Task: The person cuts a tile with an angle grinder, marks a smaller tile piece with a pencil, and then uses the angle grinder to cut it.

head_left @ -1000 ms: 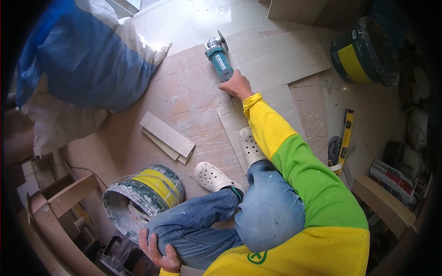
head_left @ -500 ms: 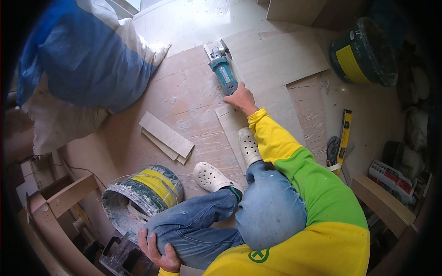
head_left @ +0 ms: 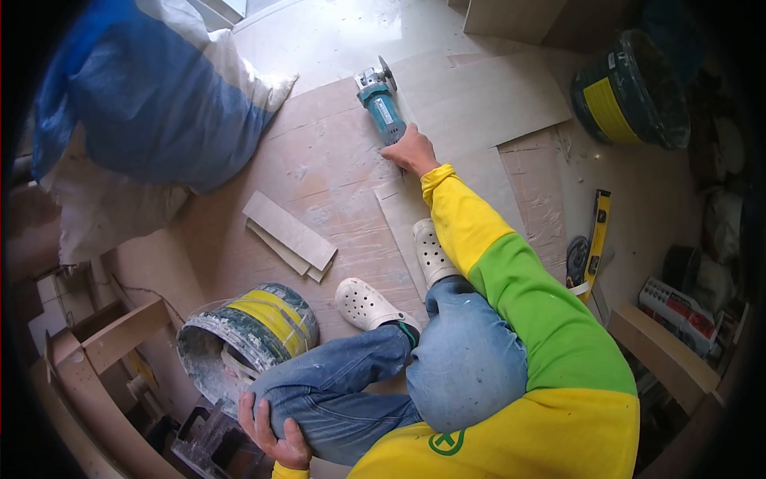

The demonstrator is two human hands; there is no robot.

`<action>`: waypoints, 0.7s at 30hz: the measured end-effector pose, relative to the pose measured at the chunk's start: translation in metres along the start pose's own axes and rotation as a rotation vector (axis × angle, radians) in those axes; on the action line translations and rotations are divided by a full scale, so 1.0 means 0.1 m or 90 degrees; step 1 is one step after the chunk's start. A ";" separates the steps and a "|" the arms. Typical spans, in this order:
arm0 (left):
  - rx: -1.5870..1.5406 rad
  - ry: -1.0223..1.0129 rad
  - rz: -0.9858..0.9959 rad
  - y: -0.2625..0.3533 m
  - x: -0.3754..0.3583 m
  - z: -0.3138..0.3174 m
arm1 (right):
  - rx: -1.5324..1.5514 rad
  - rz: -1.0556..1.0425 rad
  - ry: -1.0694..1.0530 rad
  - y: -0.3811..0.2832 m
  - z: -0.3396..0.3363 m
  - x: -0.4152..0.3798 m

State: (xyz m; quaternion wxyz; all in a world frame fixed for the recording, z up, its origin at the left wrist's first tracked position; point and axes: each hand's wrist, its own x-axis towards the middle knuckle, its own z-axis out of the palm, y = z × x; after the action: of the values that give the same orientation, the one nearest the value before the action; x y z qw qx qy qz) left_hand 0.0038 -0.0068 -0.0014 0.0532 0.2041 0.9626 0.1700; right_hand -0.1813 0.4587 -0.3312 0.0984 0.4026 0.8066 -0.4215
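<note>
My right hand is wrapped around the rear of a teal angle grinder, my arm stretched forward. The grinder's metal head and disc point away from me, over the pale tile pieces on the floor. Part of the tile edge is hidden by the tool. On my bent left knee lies my left hand, its fingers spread over the jeans. Two narrow cut strips lie stacked, slightly askew, left of my shoes.
A dusty bucket lies tilted beside my left leg. Another bucket stands at the upper right. A blue and white sack fills the upper left. A yellow spirit level and a wooden frame piece are on the right.
My right hand and the angle grinder have shifted a little farther forward and left. The left hand stays on the knee.
</note>
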 end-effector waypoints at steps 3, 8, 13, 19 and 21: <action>0.000 0.004 0.001 0.01 0.00 -0.01 | -0.004 0.001 0.000 0.01 0.02 -0.02; -0.001 0.007 -0.003 0.04 -0.04 -0.02 | -0.003 0.008 -0.004 0.11 0.04 -0.23; -0.016 0.021 0.005 0.04 -0.07 -0.03 | -0.007 0.013 -0.011 0.25 0.05 -0.41; -0.018 0.017 -0.010 0.04 -0.07 -0.04 | -0.005 0.003 0.006 0.29 0.08 -0.41; -0.012 0.015 -0.016 0.04 -0.08 -0.05 | -0.002 0.000 0.005 0.27 0.08 -0.38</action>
State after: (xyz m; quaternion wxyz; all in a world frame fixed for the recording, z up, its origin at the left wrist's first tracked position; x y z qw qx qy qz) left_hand 0.0118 -0.0086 0.0047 0.0461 0.1899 0.9640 0.1804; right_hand -0.1381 0.4394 -0.3332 0.0963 0.4041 0.8075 -0.4187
